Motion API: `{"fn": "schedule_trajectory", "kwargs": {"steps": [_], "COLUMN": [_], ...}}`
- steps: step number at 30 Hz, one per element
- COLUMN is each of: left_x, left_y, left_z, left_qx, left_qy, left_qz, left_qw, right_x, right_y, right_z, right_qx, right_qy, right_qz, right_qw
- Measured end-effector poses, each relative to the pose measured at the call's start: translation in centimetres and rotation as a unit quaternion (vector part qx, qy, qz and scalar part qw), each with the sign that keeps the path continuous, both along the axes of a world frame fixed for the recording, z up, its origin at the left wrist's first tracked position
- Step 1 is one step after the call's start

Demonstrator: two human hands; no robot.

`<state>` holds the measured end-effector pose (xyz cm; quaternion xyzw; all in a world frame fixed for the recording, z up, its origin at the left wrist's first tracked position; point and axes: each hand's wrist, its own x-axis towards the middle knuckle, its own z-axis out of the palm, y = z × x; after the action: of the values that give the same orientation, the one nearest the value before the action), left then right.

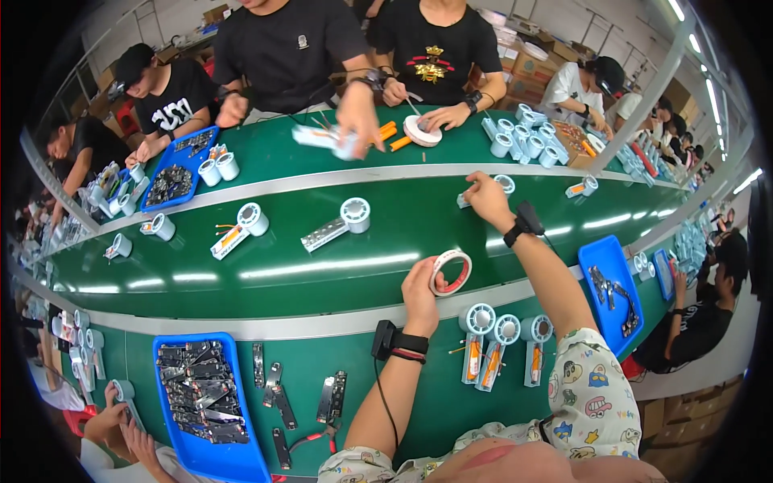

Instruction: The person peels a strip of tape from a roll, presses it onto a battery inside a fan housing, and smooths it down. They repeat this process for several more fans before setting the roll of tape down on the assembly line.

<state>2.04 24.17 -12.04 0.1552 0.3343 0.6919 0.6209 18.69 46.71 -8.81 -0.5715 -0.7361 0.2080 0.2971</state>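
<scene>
My left hand (420, 291) is closed on a roll of white tape (452, 272), held upright above the near edge of the conveyor belt. Stretched out over the belt, my right hand (489, 201) has its fingers curled around the handle part of a light-blue handheld fan housing (505, 183). The hand hides most of that housing; its round head shows beyond the knuckles. On the bench in front of me stand several similar fan housings (481, 319), with orange batteries and thin wires in their open handles.
A blue tray (233, 354) full of dark circuit parts lies at the left, with loose boards (332, 396) and red-handled pliers (310, 438) beside it. Another blue tray (586, 256) sits right. More fan housings (354, 213) lie along the green belt (386, 278). Co-workers sit opposite and both sides.
</scene>
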Motion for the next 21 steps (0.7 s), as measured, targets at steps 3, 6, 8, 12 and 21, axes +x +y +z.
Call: {"fn": "schedule_trajectory", "kwargs": {"steps": [3,6,8,12,21], "left_x": [0.0,0.3,0.2,0.6,0.8], "left_y": [-0.9,-0.2,-0.9,-0.3,-0.2], "left_z": [0.0,-0.1,-0.1,-0.2,0.4], "left_qx": [-0.003,0.005,-0.002,-0.004,-0.008], "left_qy": [0.003,0.001,0.007,0.009,0.017], "left_qz": [0.001,0.001,-0.001,-0.003,-0.003], "left_qw": [1.000,1.000,1.000,1.000,1.000], "right_x": [-2.1,-2.6,-3.4,-3.8,-5.3], "right_y": [-2.0,-1.5,-2.2,-1.6,-2.4], "right_z": [1.6,2.1,2.1,2.9,4.8], "right_qx": [0.075,0.066,0.052,0.063,0.049], "right_qy": [-0.098,-0.159,-0.215,-0.275,-0.320], "right_qz": [-0.006,-0.028,-0.038,-0.024,0.033], "right_qw": [0.992,0.985,0.974,0.959,0.946]}}
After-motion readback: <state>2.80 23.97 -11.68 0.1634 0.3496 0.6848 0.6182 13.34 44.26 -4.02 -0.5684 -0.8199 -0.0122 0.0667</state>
